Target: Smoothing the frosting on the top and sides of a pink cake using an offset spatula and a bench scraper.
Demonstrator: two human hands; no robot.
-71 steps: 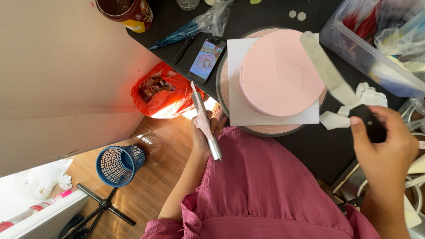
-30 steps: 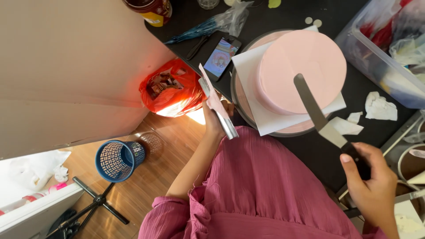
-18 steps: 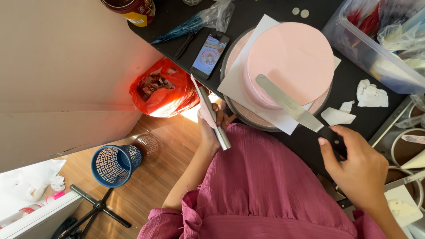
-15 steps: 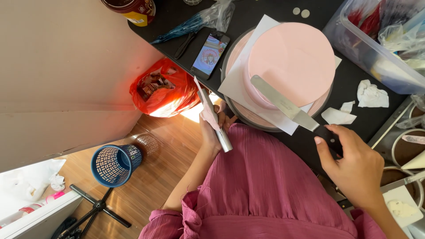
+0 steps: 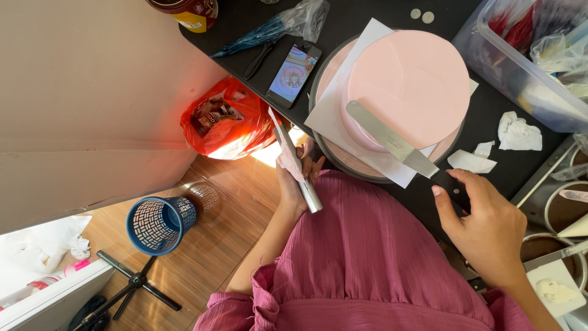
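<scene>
My right hand (image 5: 484, 227) grips a long metal spatula (image 5: 392, 140) against the round pink cake (image 5: 409, 86); my left hand (image 5: 294, 178) clasps a flat steel scraper (image 5: 294, 160).

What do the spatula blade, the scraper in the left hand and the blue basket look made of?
Spatula blade: probably steel, a flat grey strip with a dull sheen; the black handle in the right hand may be plastic.
Scraper in the left hand: looks like metal, shiny along the bare lower end, smeared with pink icing.
Blue basket: likely moulded plastic, uniform colour with a lattice wall.
</scene>
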